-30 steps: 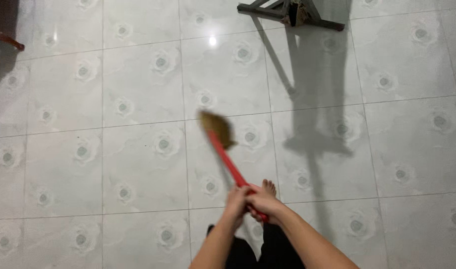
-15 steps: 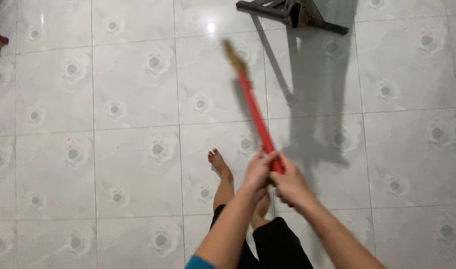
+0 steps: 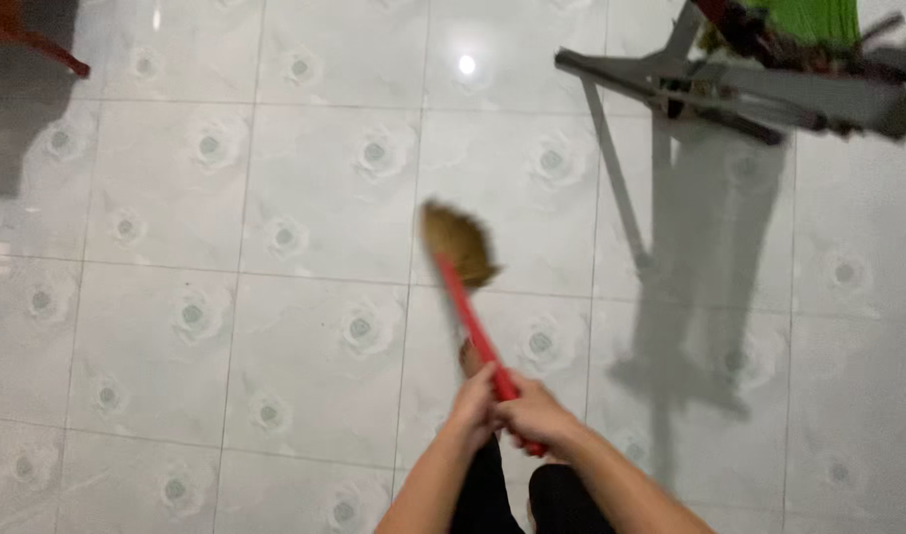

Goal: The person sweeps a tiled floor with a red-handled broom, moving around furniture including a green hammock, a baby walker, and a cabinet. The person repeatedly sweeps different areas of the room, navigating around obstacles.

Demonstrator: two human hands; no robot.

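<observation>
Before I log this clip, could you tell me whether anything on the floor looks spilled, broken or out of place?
Nothing stands out. Both hands, left and right, grip the red-handled broom, its bristles on the tile floor. No spill or debris shows on the tiles, though the picture is motion-blurred. The grey metal frame at the upper right looks intact.

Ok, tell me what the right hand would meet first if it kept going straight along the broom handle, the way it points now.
The right hand points up the red handle toward the upper left. First in that line is the left hand, gripping just ahead of it, then the straw broom head on the tiled floor. Depth is hard to judge.
</observation>
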